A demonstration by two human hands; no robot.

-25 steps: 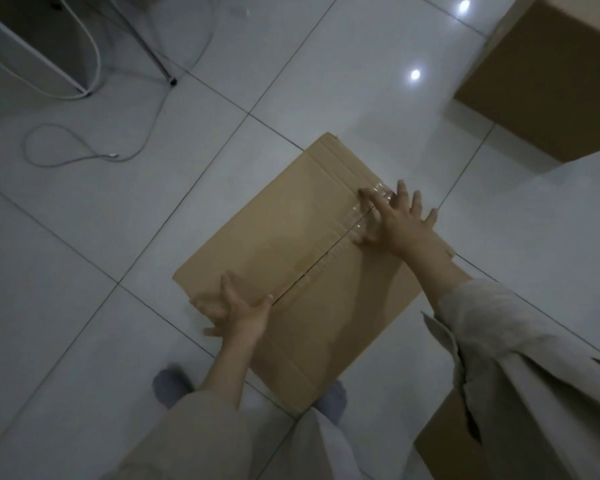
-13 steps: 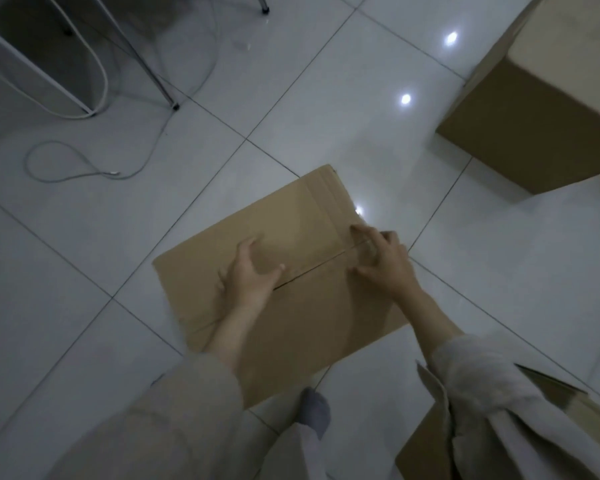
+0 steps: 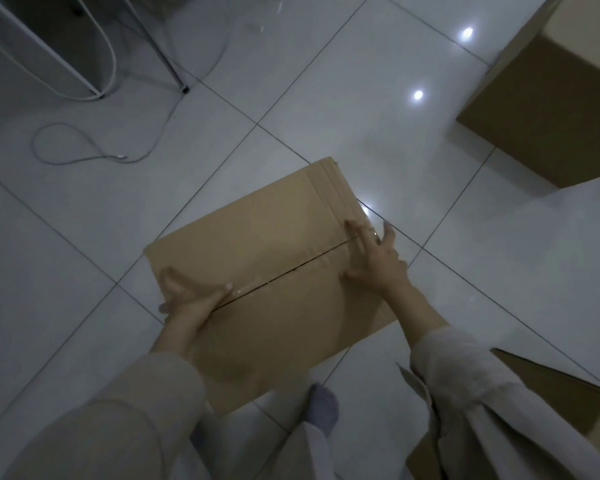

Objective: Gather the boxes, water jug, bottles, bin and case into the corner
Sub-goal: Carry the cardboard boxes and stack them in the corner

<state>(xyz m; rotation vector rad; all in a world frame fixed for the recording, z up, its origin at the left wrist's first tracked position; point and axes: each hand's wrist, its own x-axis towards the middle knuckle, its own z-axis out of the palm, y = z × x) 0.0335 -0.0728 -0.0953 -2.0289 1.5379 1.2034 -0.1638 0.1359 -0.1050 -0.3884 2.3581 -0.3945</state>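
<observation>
View from above onto a white tiled floor (image 3: 84, 237); at the centre we see a closed cardboard box (image 3: 274, 289), its top flaps meeting along a seam that runs from 8 o'clock to 2 o'clock; the left hand (image 3: 187, 299) grips the box's edge at 9 o'clock, thumb laid on the top near the seam, fingers curled over the side; the right hand (image 3: 378, 261) rests on the top at 3 o'clock with fingers spread wide, some reaching past the far edge, so we cannot tell whether they clasp it; a second box (image 3: 551, 116) stands well apart at 2 o'clock; a third, open box (image 3: 568, 393) lies at 5 o'clock, partly behind the right sleeve (image 3: 482, 393); a grey cable (image 3: 84, 154) loops at 10 o'clock; a socked foot (image 3: 321, 407) shows at 6 o'clock.
</observation>
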